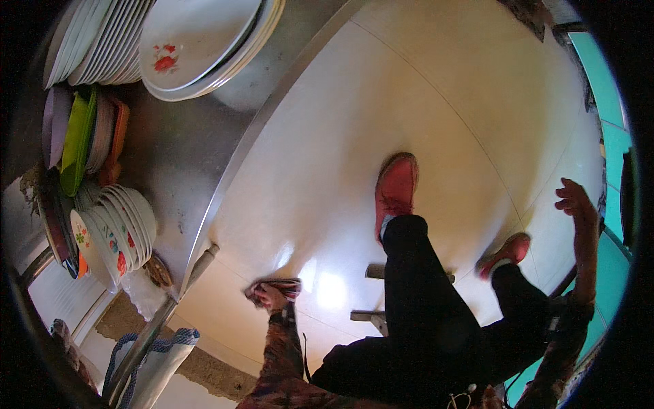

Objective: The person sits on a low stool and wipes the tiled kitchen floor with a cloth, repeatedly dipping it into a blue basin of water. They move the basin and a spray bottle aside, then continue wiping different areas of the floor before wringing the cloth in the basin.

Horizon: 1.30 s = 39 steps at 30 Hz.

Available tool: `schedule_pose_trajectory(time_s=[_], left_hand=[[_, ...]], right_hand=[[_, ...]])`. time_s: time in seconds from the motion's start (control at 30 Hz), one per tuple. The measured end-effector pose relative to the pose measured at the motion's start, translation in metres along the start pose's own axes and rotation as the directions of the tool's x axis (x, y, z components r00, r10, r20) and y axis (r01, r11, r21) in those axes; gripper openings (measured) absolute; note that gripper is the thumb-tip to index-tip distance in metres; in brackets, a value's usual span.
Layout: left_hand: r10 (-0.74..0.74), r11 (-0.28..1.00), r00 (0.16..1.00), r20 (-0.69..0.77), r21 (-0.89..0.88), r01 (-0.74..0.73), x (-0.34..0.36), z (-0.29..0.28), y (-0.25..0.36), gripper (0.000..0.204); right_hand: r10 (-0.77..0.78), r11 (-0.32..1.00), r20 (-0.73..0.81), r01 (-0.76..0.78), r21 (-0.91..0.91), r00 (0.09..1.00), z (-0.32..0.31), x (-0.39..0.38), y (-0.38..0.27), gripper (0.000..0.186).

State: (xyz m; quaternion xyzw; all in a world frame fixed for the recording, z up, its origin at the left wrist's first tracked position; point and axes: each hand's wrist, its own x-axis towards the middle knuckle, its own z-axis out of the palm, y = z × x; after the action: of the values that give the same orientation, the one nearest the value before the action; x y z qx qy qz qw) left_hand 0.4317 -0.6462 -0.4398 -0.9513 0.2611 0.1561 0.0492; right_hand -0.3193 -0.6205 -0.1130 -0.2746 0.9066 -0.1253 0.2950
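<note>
1. So the left hand point(272, 298) is closed around a bunched-up dark reddish striped cloth point(291, 286), fingers wrapped over it, with part of the fabric sticking out to the right. Fabric's my best read, since it's a bit blurry.
2. That cloth shows up against the pale tiled floor point(327, 170), left of the person's legs and a little to the right of the counter's near corner. Can't tell if it's touching the floor or held above it.
3. The right hand point(573, 198) is way over on the right, raised, fingers loosely curled and partly open. I don't see anything in it. It's near the teal tiles point(616, 153).
4. Legs are in black trousers point(429, 293), with red shoes point(396, 187) on the floor, left foot further forward than the right.
5. Couple of grey bar-like pieces point(368, 317) poke out around the left leg, can't say what they belong to.
6. Metal counter point(187, 146) on the left is loaded: white plates point(194, 41) at the far end, a lime green tray point(77, 143) among other coloured ones, then nested white bowls point(126, 225) tipped on their sides.
7. Below the counter's near corner hangs a pale towel point(167, 358) with a blue patterned border.
</note>
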Motion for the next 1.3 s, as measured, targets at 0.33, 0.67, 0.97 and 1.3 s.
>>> schedule_pose_trajectory(time_s=[0.33,0.67,0.97,1.3], left_hand=[[0.734,0.629,0.407,-0.543,0.771,-0.106,-0.092,0.108,0.168,0.060],[0.955,-0.147,-0.156,0.253,-0.052,-0.988,-0.377,0.147,0.470,0.059],[0.696,-0.553,-0.539,0.474,-0.126,-0.824,-0.485,0.149,0.486,0.071],[0.927,0.267,0.295,0.233,0.146,-0.953,-0.224,0.073,0.323,0.080]], right_hand=[[-0.041,0.972,0.058,0.027,0.233,0.997,0.018,-0.034,0.004,0.024],[0.028,0.942,-0.254,0.060,0.330,0.967,-0.036,-0.107,0.063,0.044],[-0.012,1.000,-0.249,0.019,0.024,0.968,-0.048,-0.128,0.072,0.033],[-0.009,0.966,-0.167,0.052,0.254,0.986,-0.031,-0.117,0.112,0.030]])
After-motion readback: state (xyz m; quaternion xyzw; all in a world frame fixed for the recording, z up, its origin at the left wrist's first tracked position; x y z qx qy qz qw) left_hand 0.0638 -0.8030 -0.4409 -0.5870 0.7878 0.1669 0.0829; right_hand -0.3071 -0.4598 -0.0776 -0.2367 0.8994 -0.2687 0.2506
